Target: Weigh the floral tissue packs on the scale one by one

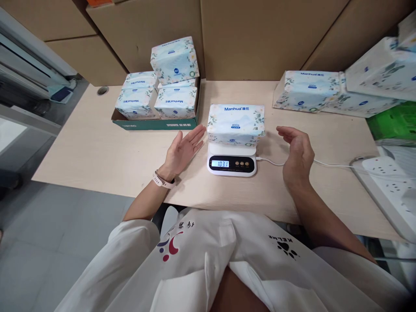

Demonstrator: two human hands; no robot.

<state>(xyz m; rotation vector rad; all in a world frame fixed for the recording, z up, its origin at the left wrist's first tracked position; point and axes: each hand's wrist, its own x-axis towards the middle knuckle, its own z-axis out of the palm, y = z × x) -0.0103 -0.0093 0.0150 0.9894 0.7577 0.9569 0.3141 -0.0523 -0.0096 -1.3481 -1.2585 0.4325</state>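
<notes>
A pack of tissues (235,125) with blue lettering and a floral print lies on a white digital scale (232,166). The lit display appears to read 103.1. On the left of the pack, my left hand (186,151) is open, palm turned toward it, fingertips close to its side; I cannot tell if they touch. To the right, my right hand (297,154) holds nothing. Its fingers are extended and it stands apart from the pack, above the scale's white cable (271,162).
A green-edged box (156,125) of tissue packs stands at the back left, one pack (175,60) stacked on top. More packs (310,91) are at the back right, near a green package (394,123). A power strip (386,173) lies at the right; cardboard boxes (260,39) line the back.
</notes>
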